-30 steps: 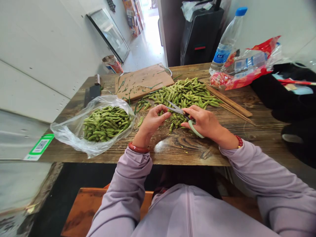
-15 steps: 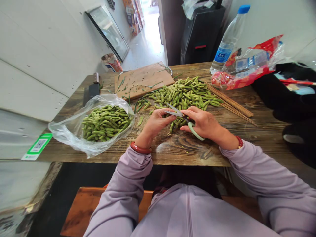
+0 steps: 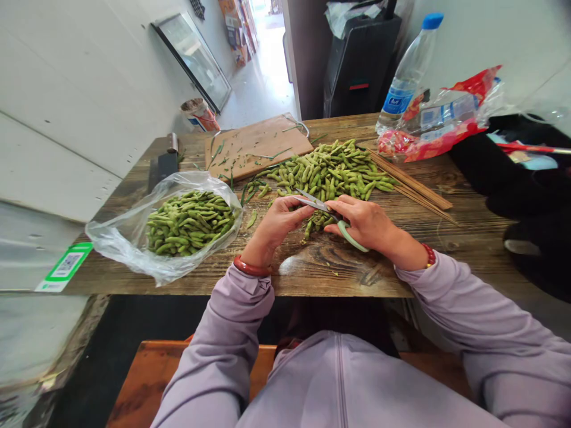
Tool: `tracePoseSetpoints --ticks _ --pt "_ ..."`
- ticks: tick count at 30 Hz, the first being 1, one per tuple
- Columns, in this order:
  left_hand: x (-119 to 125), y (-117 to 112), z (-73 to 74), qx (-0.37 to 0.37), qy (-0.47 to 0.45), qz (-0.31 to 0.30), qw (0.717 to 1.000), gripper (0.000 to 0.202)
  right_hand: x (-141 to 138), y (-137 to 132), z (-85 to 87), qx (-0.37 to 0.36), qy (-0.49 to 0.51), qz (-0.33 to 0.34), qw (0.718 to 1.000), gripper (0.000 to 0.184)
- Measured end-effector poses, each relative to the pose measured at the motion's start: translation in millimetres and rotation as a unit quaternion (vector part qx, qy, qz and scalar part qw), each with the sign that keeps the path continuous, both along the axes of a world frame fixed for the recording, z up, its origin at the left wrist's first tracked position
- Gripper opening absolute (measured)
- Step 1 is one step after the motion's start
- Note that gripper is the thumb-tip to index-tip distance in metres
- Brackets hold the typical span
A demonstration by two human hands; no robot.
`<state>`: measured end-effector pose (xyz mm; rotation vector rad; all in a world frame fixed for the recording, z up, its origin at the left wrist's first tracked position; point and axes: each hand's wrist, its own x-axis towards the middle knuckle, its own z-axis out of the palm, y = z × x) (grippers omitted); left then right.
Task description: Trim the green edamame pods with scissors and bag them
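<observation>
- Nearest on my head feed: lilac sleeves (image 3: 229, 339), with the orange-brown seat (image 3: 143, 374) below table (image 3: 241, 279) level
- Left hand (image 3: 282, 221) above the table, fingers bent, thumb and fingertips drawn close at the blades; I can't tell if a pod is pinched there
- Right hand (image 3: 368, 223) curled round the scissors (image 3: 322, 206), pale green handle loop showing, blades parted a little and pointing at the left hand's fingertips
- Clear plastic bag (image 3: 118, 238) on my left, mouth spread, heap of bagged pods (image 3: 190, 223) inside
- Single stray pod (image 3: 252, 219) on the table between bag and left hand
- Loose pods (image 3: 332, 169) piled just beyond both hands, nearest ones partly hidden by the right
- Wooden sticks (image 3: 411, 181) lie slantwise along the pile's right side
- Cutting board (image 3: 259, 145) behind and left of the pile, green scraps on it; cleaver (image 3: 168, 163) further left
- Blue-capped bottle (image 3: 398, 102) beside a red-and-clear wrapper (image 3: 441, 122), far right
- Past the table: black case (image 3: 363, 65), bucket (image 3: 200, 116), slanted glass panel (image 3: 194, 62)
</observation>
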<state>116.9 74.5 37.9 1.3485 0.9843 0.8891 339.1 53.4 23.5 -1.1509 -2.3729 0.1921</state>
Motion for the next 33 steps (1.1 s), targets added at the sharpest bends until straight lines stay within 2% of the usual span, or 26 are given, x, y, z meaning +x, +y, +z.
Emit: tracePoseSetpoints --ticks 9,12,16,22,33 --pt "-1 1 1.5 0.015 0.025 0.012 1.000 0.027 1 2 -2.9 -0.024 -0.001 -0.001 1.000 0.037" --pt "-2 3 -0.4 -0.019 -0.016 0.014 1.000 0.028 2 4 -2.9 -0.021 0.011 -0.022 0.999 0.039" --pt "-4 6 -1.1 -0.059 -0.079 0.050 0.994 0.029 3 5 -1.9 -0.011 0.033 -0.053 0.998 0.045" --pt "-5 8 0.9 -0.079 -0.132 0.070 0.986 0.033 1 3 -3.2 0.003 0.068 -0.029 0.997 0.051" --pt "5 4 -9.1 -0.089 -0.114 -0.003 0.989 0.032 0 5 -4.9 0.019 0.090 0.000 0.996 0.054"
